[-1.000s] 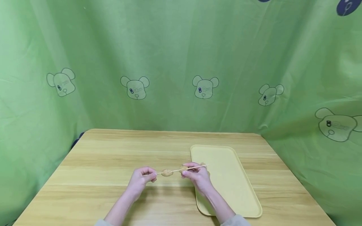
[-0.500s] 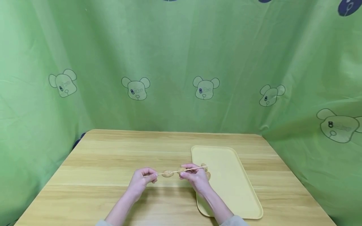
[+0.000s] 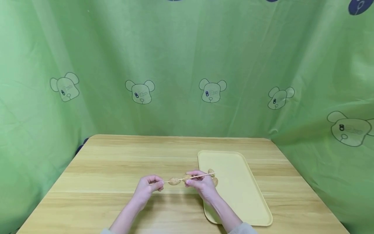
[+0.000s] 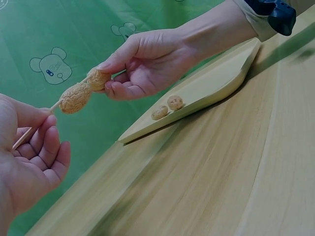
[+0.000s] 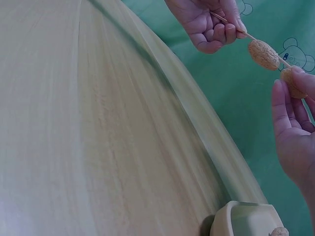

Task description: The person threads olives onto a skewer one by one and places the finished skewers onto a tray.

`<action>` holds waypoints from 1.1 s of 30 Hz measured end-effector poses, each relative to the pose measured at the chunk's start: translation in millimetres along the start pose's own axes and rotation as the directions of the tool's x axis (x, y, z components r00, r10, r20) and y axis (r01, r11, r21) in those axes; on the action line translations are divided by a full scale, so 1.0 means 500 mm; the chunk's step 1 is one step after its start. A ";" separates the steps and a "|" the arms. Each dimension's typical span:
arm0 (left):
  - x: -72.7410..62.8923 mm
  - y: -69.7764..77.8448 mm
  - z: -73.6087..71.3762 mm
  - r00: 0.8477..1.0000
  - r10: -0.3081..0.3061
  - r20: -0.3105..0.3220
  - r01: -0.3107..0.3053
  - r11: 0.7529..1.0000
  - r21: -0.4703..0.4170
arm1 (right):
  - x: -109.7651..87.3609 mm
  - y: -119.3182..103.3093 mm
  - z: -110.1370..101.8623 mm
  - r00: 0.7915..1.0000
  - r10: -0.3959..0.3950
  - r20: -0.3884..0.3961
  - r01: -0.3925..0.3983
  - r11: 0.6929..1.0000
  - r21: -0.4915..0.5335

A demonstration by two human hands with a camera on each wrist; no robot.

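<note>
Wood, pale and thin: a skewer (image 3: 181, 179) is held above the table (image 3: 102, 175), slanting slightly upward to the right in the head view. Left hand (image 3: 147, 188): thumb and fingertips narrow, pinching the shaft near its left end; remaining fingers curled. Right hand (image 3: 204, 187): thumb and fingers gripping a second brown ball (image 4: 100, 79); shaft visible on both sides of it, the far end crossing over this hand. First brown ball (image 3: 174, 181), wrinkled and oval, sits on the shaft between the hands, just beside the second. Pale yellow tray (image 3: 239, 195) lies on the table under and beyond the right hand. Two loose balls (image 4: 174, 102) rest in it, close together near its left edge. Green curtain (image 3: 175, 48) with bear-head outlines hangs behind.
</note>
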State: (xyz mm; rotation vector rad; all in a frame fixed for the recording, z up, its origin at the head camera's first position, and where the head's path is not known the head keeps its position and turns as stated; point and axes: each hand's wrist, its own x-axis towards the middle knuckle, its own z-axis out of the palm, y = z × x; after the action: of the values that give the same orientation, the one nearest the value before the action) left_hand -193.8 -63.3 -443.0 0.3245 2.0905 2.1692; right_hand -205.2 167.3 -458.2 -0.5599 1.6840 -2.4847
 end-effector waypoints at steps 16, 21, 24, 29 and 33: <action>0.005 -0.005 0.002 0.998 -0.060 0.015 0.061 0.997 -0.052 | -0.005 -0.001 0.002 1.000 0.022 0.000 -0.022 0.999 0.033; 0.006 -0.007 -0.003 0.998 -0.052 0.036 0.053 0.998 -0.037 | -0.005 0.000 0.001 1.000 0.016 0.023 -0.017 1.000 0.025; 0.004 -0.009 -0.007 0.997 -0.040 0.071 0.042 0.999 -0.032 | -0.005 0.002 0.000 0.999 0.019 0.032 -0.019 0.999 0.028; 0.001 -0.010 -0.013 0.992 -0.039 0.118 0.042 0.999 -0.025 | -0.005 0.003 0.000 0.999 0.021 0.036 -0.022 0.999 0.040; -0.001 -0.007 -0.011 0.994 -0.041 0.106 0.044 0.999 -0.026 | -0.004 0.003 0.002 0.999 0.019 0.041 -0.021 0.999 0.048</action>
State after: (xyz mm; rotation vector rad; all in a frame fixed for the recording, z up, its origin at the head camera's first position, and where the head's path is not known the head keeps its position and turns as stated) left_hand -194.7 -68.5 -446.8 0.3796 1.9906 2.1073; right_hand -203.3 166.4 -459.6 -0.5808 1.6031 -2.4755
